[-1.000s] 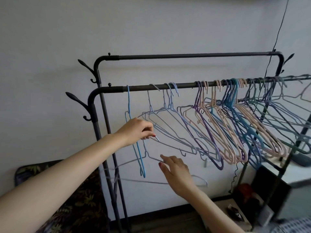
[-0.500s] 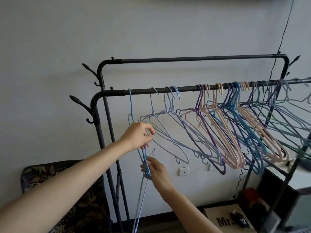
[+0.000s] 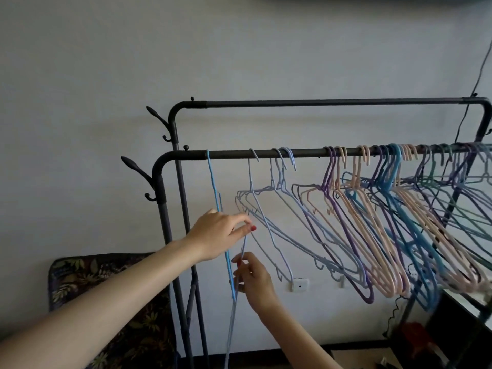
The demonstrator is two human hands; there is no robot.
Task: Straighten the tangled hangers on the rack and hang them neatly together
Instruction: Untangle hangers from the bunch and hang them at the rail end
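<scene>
A black clothes rack has a front rail (image 3: 306,153) carrying several wire hangers. At its left end a bright blue hanger (image 3: 213,182) hangs edge-on. Beside it hang a few pale lilac hangers (image 3: 269,222), then a crowded, overlapping bunch of purple, pink, blue and green hangers (image 3: 372,235). A loose pale hanger (image 3: 231,328) points down, off the rail. My left hand (image 3: 218,233) pinches its top end with thumb and fingertips, just in front of the blue hanger. My right hand (image 3: 253,279) grips its wire lower down, next to the blue hanger's bottom end.
The rack's bare rear rail (image 3: 319,103) runs higher, close to the wall, with coat hooks (image 3: 157,121) on the left posts. A leaf-patterned cushion (image 3: 106,294) sits lower left. A wall socket (image 3: 299,284), a black cable (image 3: 476,75) and dark furniture (image 3: 466,328) are at the right.
The loose pale hanger swung from lying flat to hanging edge-on and vertical. My right hand came up from under it and closed round its wire. My left hand's fingers shifted to its top.
</scene>
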